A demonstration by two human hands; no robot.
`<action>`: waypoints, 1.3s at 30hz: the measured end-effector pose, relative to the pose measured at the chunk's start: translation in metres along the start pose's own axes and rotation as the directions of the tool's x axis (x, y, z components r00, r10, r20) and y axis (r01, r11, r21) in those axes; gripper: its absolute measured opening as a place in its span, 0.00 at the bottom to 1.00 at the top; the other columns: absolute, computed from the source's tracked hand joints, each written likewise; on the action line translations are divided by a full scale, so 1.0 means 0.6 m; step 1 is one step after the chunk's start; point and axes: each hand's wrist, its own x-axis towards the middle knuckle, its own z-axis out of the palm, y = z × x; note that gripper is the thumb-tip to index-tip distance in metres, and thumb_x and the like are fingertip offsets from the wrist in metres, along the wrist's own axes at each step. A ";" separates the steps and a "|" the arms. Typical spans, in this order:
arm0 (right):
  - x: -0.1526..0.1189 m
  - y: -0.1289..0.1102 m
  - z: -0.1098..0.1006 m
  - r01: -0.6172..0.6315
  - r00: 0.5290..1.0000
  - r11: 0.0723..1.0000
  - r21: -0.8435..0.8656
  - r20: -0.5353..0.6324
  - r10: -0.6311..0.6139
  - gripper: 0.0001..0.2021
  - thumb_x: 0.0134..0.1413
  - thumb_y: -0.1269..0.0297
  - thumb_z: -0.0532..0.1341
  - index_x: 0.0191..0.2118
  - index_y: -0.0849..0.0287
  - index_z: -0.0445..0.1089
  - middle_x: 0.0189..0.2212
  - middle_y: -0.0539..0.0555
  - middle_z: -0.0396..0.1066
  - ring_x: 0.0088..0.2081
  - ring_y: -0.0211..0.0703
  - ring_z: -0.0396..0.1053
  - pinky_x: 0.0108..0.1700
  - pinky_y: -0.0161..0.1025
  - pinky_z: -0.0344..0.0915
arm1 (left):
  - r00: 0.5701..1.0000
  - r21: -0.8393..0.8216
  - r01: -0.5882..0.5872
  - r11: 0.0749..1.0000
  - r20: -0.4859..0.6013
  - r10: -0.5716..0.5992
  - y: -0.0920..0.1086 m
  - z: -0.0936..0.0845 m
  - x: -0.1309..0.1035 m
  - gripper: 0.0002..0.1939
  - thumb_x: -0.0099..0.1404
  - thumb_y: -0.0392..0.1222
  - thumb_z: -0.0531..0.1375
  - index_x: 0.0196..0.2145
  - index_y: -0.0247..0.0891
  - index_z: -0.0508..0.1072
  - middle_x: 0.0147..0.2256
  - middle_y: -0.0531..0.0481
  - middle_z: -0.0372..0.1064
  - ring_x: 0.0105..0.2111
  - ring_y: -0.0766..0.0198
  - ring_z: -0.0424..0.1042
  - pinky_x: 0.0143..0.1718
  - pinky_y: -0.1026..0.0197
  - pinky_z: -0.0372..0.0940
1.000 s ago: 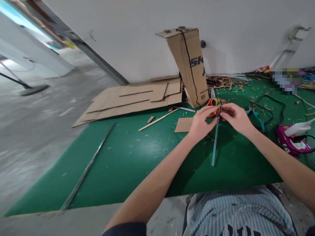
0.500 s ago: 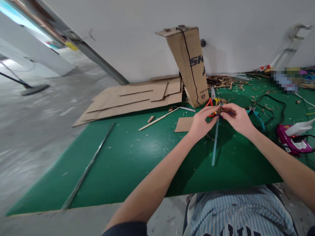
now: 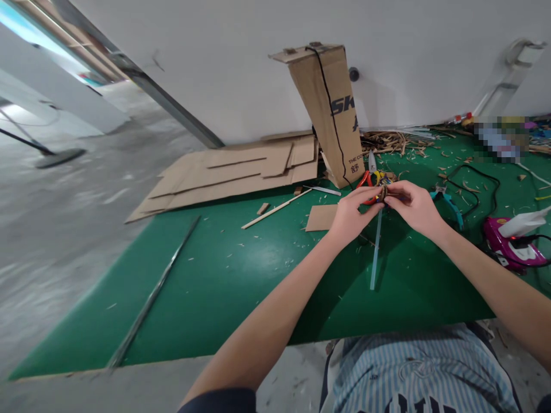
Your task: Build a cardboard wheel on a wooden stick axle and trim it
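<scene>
One green table (image 3: 253,287) bears a tall cardboard carton (image 3: 331,115), its inside hidden from view.
In front and right of the carton, the left hand (image 3: 350,215) and right hand (image 3: 412,205) together pinch a small brown piece (image 3: 384,193) in their fingertips; over the last second grip and place have barely changed, so handling continues there.

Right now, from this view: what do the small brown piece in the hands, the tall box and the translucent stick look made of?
Small brown piece: possibly cardboard, matte; dull brown, but partly hidden in the grip.
Tall box: almost surely cardboard, matte; tan panels, creased edges, printed lettering.
Translucent stick: probably plastic, smooth; milky, pale bluish look, exact type unclear.
</scene>
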 end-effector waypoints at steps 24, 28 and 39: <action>-0.001 -0.002 -0.003 0.046 0.998 0.998 -0.040 0.054 -0.044 0.10 0.53 0.67 0.63 0.43 0.54 0.74 0.43 0.54 0.79 0.46 0.47 0.77 0.52 0.50 0.75 | 0.994 -0.037 0.080 0.996 -0.075 -0.082 -0.009 0.004 -0.001 0.10 0.64 0.38 0.64 0.44 0.38 0.78 0.44 0.44 0.79 0.47 0.58 0.78 0.52 0.53 0.72; 0.000 0.003 -0.004 0.055 0.998 0.997 -0.045 0.039 -0.053 0.09 0.54 0.66 0.63 0.42 0.54 0.74 0.42 0.53 0.79 0.45 0.46 0.77 0.51 0.50 0.74 | 0.994 -0.049 0.088 0.995 -0.061 -0.091 -0.007 0.003 -0.001 0.09 0.63 0.39 0.65 0.43 0.38 0.78 0.42 0.45 0.79 0.44 0.59 0.78 0.50 0.53 0.73; 0.007 0.003 -0.005 0.006 1.000 1.000 0.008 0.026 -0.006 0.06 0.52 0.66 0.62 0.37 0.54 0.73 0.36 0.53 0.78 0.39 0.45 0.77 0.48 0.49 0.74 | 0.999 -0.139 0.029 0.990 -0.013 -0.032 -0.009 0.003 -0.002 0.13 0.59 0.41 0.69 0.42 0.38 0.74 0.51 0.40 0.73 0.53 0.54 0.74 0.54 0.47 0.71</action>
